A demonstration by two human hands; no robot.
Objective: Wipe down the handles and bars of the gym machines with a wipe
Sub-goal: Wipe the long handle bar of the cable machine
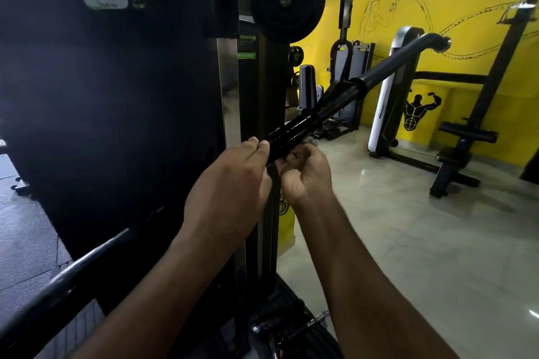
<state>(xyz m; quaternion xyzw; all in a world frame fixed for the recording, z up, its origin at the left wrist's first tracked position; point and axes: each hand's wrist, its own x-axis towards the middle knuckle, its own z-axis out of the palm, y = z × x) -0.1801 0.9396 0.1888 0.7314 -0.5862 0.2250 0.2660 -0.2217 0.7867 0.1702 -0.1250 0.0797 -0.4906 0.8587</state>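
Curling up from below, the fingers of the right hand (pixel 306 175) clamped round the black grip (pixel 291 131) of the pull-down bar (pixel 393 63). A pale scrap, probably the wipe (pixel 310 140), peeked out past its knuckles. The left hand (pixel 230 183) bent its close-set fingertips (pixel 256 143) onto the grip's near end, thumb hidden. The bar slanted up toward the yellow wall (pixel 466 9).

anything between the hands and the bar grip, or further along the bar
Nothing visible. The left hand and right hand are on the black grip, and the bar beyond it runs clear to its bent end.
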